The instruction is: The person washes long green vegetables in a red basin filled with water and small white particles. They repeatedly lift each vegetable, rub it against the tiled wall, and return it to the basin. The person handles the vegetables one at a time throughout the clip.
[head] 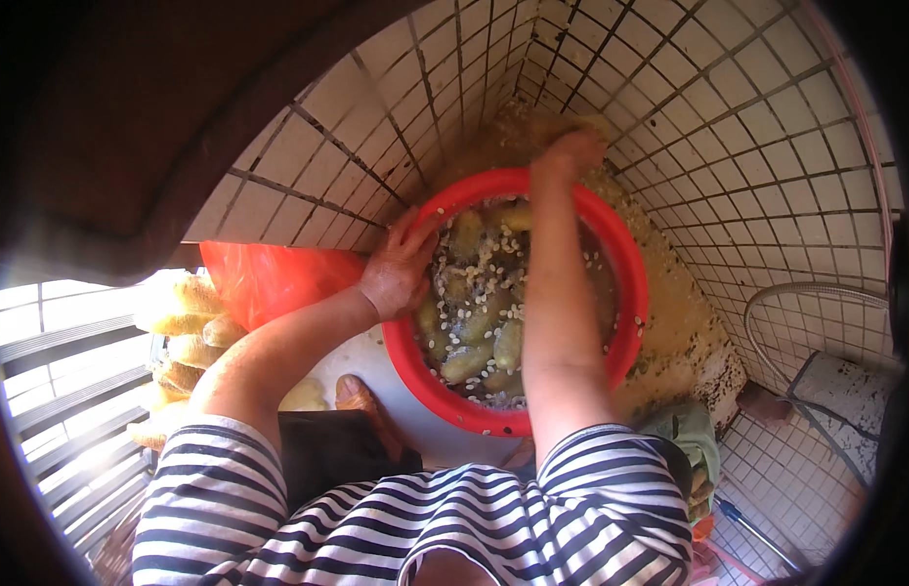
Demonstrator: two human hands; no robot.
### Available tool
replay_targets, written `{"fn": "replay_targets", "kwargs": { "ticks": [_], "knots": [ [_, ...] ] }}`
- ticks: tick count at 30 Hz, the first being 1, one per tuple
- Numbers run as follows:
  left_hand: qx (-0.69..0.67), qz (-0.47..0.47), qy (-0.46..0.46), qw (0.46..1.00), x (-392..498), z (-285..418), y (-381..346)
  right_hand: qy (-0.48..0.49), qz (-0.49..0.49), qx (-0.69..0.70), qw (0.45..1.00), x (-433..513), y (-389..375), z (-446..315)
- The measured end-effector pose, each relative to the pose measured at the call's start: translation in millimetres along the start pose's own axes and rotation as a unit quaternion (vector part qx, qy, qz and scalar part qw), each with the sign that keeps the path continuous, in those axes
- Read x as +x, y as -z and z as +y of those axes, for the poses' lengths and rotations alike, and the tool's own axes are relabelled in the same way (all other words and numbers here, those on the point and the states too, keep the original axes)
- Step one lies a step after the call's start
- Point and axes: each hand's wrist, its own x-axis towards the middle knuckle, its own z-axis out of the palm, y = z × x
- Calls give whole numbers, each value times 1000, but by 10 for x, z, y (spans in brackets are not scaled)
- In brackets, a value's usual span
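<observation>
A red plastic basin [636, 282] stands in front of me, holding water with elongated yellow-green fruits [475, 322], possibly cucumbers. Many pale flat seeds [491, 264] float among them. My left hand [399, 271] grips the basin's left rim, its fingers laid over the edge. Across the basin reaches my right arm, which hides part of the contents. Beyond the far rim, my right hand [571, 151] is low over brownish, seed-strewn muck [656, 267] in the tiled corner. It is blurred, and its fingers are partly hidden, so I cannot tell whether it holds anything.
Tiled walls [707, 95] close in behind the basin. On the left are a red plastic bag [278, 282] and stacked brownish-yellow fruits [190, 351] beside slatted bars [66, 344]. A flexible metal hose [798, 287], a worn pale block [842, 395] and a green bag [681, 436] are on the right.
</observation>
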Motion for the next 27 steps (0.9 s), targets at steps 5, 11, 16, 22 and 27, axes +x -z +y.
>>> {"fn": "replay_targets", "kwargs": {
  "ticks": [5, 11, 16, 22, 27],
  "knots": [
    [15, -26, -2, 1000, 23, -24, 18, -140, -277, -119, 943, -280, -188, 61],
    [7, -16, -12, 1000, 13, -39, 4, -422, -295, 407, 755, -297, 162, -79],
    [9, -17, -13, 1000, 8, -36, 3, -421, -279, 506, 699, -306, 368, -372],
    [22, -6, -13, 1000, 14, -48, -9, -257, -53, 365, 893, -187, 348, -796],
    [11, -16, 7, 1000, 9, -24, -6, 69, 68, -88, 991, -293, -92, -475]
  ]
}}
